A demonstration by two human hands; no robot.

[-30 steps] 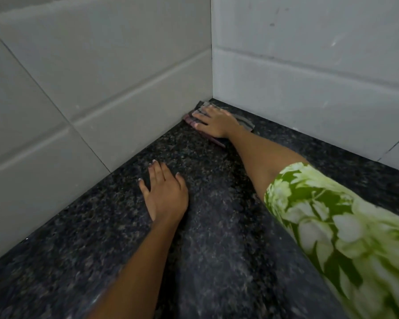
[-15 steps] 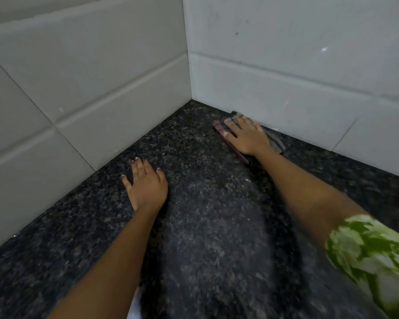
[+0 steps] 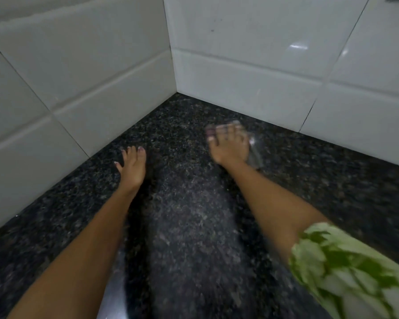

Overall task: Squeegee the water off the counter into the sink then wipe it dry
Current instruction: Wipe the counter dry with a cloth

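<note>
A dark speckled granite counter (image 3: 189,226) meets white tiled walls in a corner. My right hand (image 3: 229,146) lies flat on a folded cloth (image 3: 253,153), greyish with a dark red edge, and presses it onto the counter a little way out from the right wall. The cloth and hand are blurred by motion. My left hand (image 3: 133,166) rests flat on the counter near the left wall, fingers together, holding nothing. No squeegee or sink is in view.
White tiled walls (image 3: 240,54) close off the counter at the left and back. A green-and-white patterned sleeve (image 3: 346,272) covers my right upper arm at the lower right. A pale strip shows at the bottom edge near my left forearm.
My right hand has slid the cloth out of the corner, along the right wall and then toward me. My left hand has stayed planted on the counter.
</note>
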